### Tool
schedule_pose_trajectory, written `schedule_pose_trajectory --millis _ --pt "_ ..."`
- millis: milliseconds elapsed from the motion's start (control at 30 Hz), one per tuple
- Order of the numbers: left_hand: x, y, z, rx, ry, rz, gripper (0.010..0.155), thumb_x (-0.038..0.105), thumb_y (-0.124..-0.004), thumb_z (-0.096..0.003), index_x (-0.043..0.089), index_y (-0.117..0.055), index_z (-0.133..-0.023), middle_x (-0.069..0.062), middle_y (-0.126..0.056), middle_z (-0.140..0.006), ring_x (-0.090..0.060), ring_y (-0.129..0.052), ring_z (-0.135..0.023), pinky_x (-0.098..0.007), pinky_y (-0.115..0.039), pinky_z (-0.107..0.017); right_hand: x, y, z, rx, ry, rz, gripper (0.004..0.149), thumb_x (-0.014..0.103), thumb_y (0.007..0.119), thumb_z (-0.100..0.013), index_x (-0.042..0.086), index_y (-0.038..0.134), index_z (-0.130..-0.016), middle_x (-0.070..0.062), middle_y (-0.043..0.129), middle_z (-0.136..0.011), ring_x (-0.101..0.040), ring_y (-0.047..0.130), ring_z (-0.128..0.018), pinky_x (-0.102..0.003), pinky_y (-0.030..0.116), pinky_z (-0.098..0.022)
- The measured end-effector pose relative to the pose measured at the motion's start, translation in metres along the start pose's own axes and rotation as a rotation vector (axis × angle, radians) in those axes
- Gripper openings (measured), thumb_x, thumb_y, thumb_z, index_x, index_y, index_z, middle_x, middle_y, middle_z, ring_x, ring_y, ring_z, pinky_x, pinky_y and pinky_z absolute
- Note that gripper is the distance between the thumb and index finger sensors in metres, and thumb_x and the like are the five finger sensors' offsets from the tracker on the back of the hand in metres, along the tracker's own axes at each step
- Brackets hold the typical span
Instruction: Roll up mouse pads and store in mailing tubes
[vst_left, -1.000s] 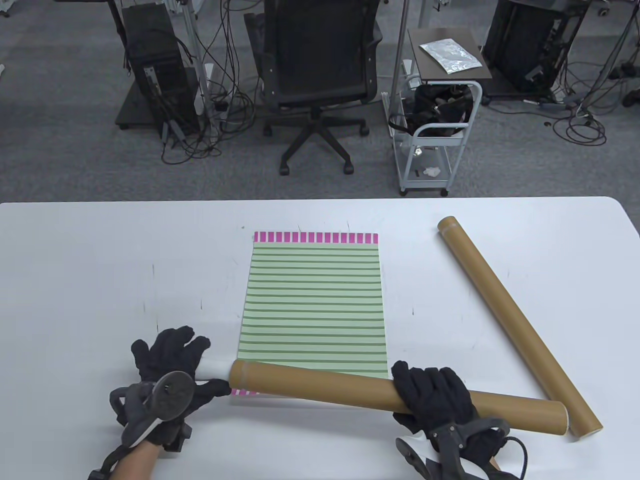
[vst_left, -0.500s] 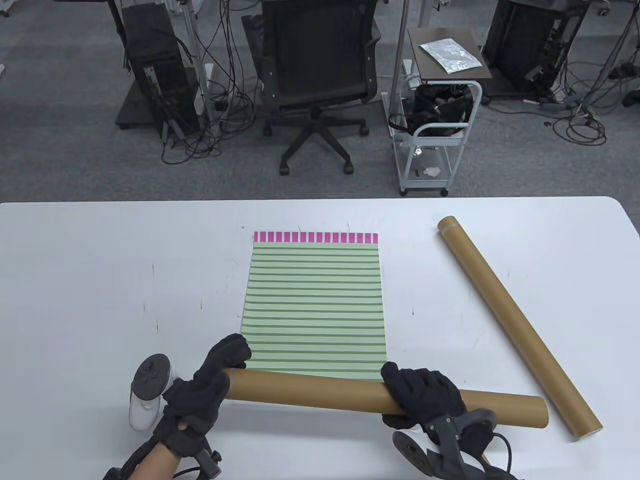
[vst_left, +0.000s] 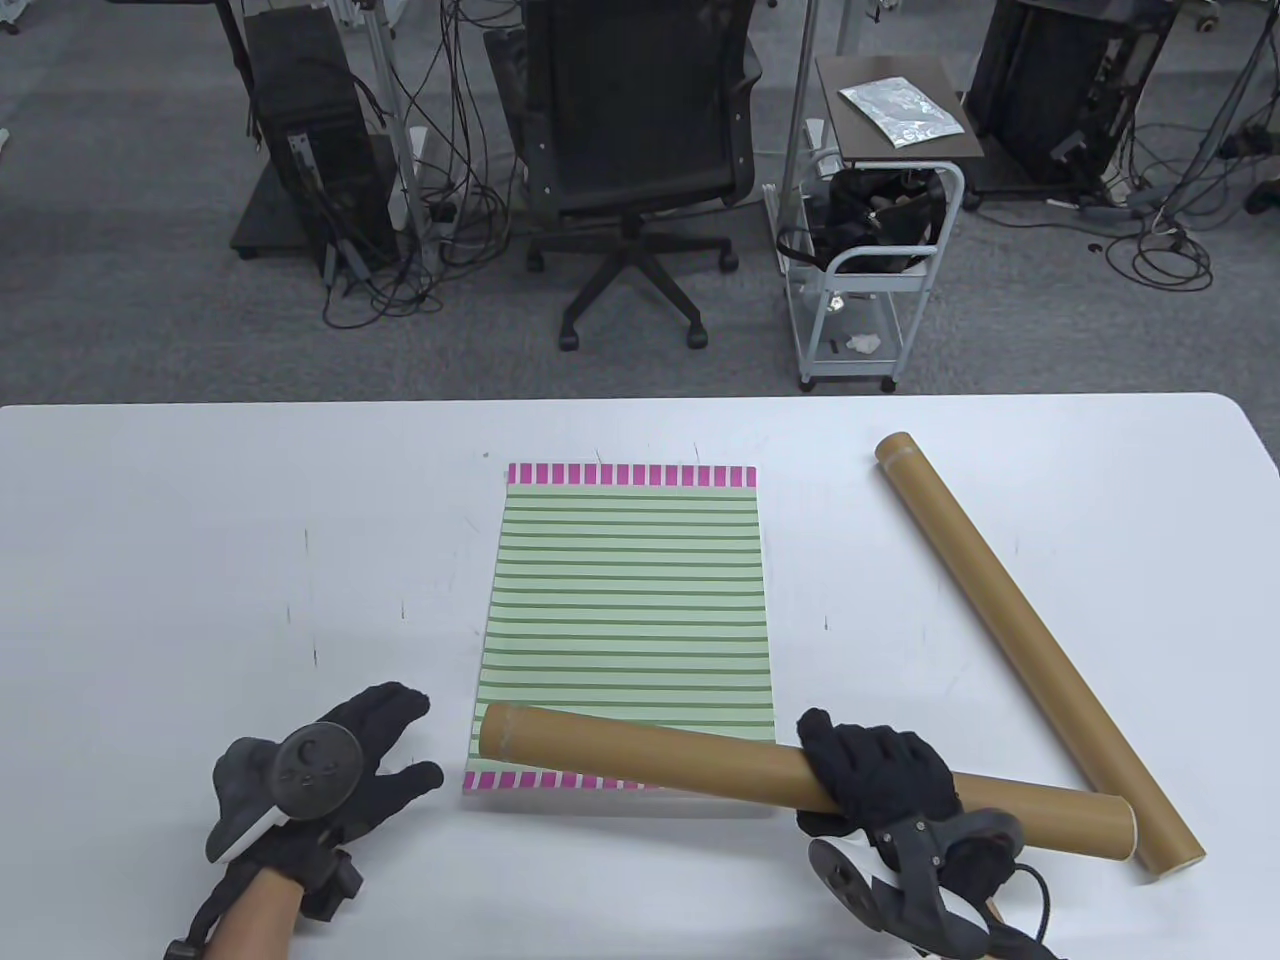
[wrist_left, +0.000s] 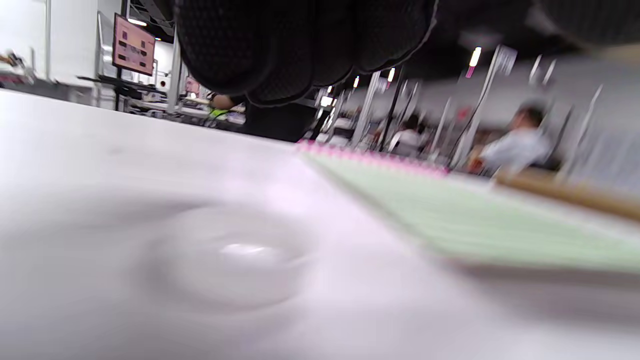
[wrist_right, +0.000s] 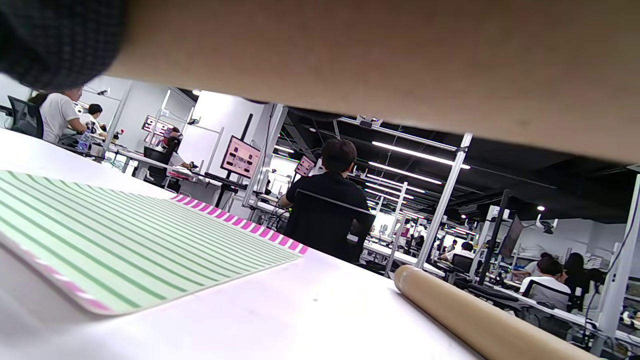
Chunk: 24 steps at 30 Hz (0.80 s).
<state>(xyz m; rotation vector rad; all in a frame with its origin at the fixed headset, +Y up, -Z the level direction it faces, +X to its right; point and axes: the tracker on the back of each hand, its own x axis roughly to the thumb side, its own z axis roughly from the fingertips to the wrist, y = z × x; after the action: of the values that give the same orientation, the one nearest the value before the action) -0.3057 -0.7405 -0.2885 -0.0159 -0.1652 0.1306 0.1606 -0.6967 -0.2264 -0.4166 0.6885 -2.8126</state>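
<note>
Currently, striped mouse pad (vst_left: 625, 620) lies flat at frame centre on tabletop (vst_left: 200, 520), long axis running toward upper frame. Held mailing tube (vst_left: 680, 765) lies crosswise over pad's lower edge, tilted, clamped by curled fingers of right hand (vst_left: 880, 790) at lower right. Left hand (vst_left: 340, 775), fingers spread and empty, is placed just left of pad's lower-left corner, nearer to it. Second tube (vst_left: 1030, 640) lies diagonal at right, apart from pad. Bare tabletop seen at left.

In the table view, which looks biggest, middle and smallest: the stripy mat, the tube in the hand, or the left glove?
1. Stripy mat
2. Held tube, gripped by the right hand
3. Left glove
</note>
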Motion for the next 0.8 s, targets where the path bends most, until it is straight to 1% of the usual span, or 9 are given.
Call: schedule_pose_trajectory --millis 100,167,267,367,433,567,633,700,800 --pt "-0.007 -0.012 -0.006 -0.16 0.093 -0.117 0.079 0.072 -0.077 -0.0279 0.041 -0.068 -0.1 0.008 -0.075 -0.107 -0.019 -0.085 -0.094 -0.027 -0.084 -0.056 -0.001 0.001 0.0 0.01 -0.001 0.012 0.079 0.06 0.079 -0.029 0.032 0.058 -0.099 0.012 0.08 -0.087 -0.016 0.087 -0.073 -0.038 0.073 -0.065" --pt "-0.011 -0.018 -0.009 -0.205 0.109 -0.149 0.077 0.068 -0.081 -0.028 0.043 -0.068 -0.1 0.008 -0.077 -0.106 -0.019 -0.088 -0.091 -0.027 -0.085 -0.053 0.0 0.001 0.0 0.01 -0.011 0.027 0.079 0.06 0.079 -0.028 0.032 0.059 -0.099 0.012 0.08 -0.087 -0.016 0.087 -0.073 -0.038 0.073 -0.065" --pt "-0.011 -0.02 -0.011 -0.235 0.122 -0.182 0.079 0.062 -0.086 -0.0288 0.05 -0.057 -0.101 0.008 -0.074 -0.106 -0.017 -0.088 -0.086 -0.026 -0.085 -0.052 0.001 0.001 0.0 0.016 -0.017 0.031 0.079 0.06 0.079 -0.028 0.032 0.059 -0.099 0.012 0.08 -0.087 -0.016 0.087 -0.073 -0.038 0.073 -0.065" --pt "-0.01 -0.022 -0.013 -0.264 0.118 -0.179 0.075 0.058 -0.088 -0.0288 0.052 -0.061 -0.099 0.009 -0.077 -0.103 -0.017 -0.09 -0.081 -0.025 -0.085 -0.051 0.002 0.002 -0.001 0.022 -0.026 0.031 0.079 0.06 0.079 -0.028 0.032 0.058 -0.099 0.012 0.08 -0.087 -0.016 0.087 -0.073 -0.039 0.073 -0.065" --pt "-0.008 -0.023 -0.014 -0.274 0.109 -0.204 0.066 0.056 -0.088 -0.0302 0.051 -0.07 -0.094 0.011 -0.079 -0.099 -0.015 -0.091 -0.076 -0.024 -0.085 -0.051 0.002 0.001 -0.001 0.024 -0.029 0.032 0.079 0.06 0.079 -0.028 0.032 0.058 -0.099 0.012 0.08 -0.087 -0.016 0.087 -0.073 -0.039 0.073 -0.065" --pt "-0.001 -0.02 -0.013 -0.204 0.099 -0.153 0.046 0.048 -0.083 -0.0395 0.044 -0.081 -0.085 0.012 -0.094 -0.081 -0.011 -0.1 -0.061 -0.02 -0.088 -0.044 0.002 0.0 -0.001 0.027 -0.031 0.03 0.079 0.06 0.079 -0.028 0.032 0.059 -0.099 0.012 0.08 -0.087 -0.016 0.087 -0.073 -0.039 0.073 -0.065" --pt "0.001 -0.018 -0.012 -0.154 0.109 -0.157 0.042 0.042 -0.078 -0.0416 0.044 -0.082 -0.084 0.012 -0.096 -0.077 -0.01 -0.101 -0.057 -0.018 -0.089 -0.041 0.002 0.0 -0.001 0.027 -0.031 0.03 0.079 0.06 0.079 -0.028 0.032 0.059 -0.099 0.012 0.08 -0.087 -0.016 0.087 -0.073 -0.038 0.073 -0.065" --pt "0.0 -0.012 -0.01 -0.087 0.093 -0.027 0.043 0.043 -0.074 -0.0414 0.047 -0.08 -0.083 0.015 -0.096 -0.077 -0.005 -0.102 -0.057 -0.015 -0.091 -0.041 0.001 0.001 0.0 0.028 -0.03 0.026 0.079 0.06 0.079 -0.028 0.032 0.059 -0.099 0.012 0.081 -0.087 -0.015 0.087 -0.073 -0.038 0.073 -0.065" --pt "-0.004 -0.008 -0.008 -0.075 0.049 0.522 0.043 0.041 -0.072 -0.0428 0.045 -0.079 -0.085 0.013 -0.096 -0.078 -0.007 -0.104 -0.058 -0.016 -0.092 -0.041 0.002 0.001 0.0 0.028 -0.027 -0.005 0.079 0.061 0.079 -0.028 0.032 0.059 -0.099 0.012 0.08 -0.087 -0.015 0.087 -0.073 -0.038 0.073 -0.065"
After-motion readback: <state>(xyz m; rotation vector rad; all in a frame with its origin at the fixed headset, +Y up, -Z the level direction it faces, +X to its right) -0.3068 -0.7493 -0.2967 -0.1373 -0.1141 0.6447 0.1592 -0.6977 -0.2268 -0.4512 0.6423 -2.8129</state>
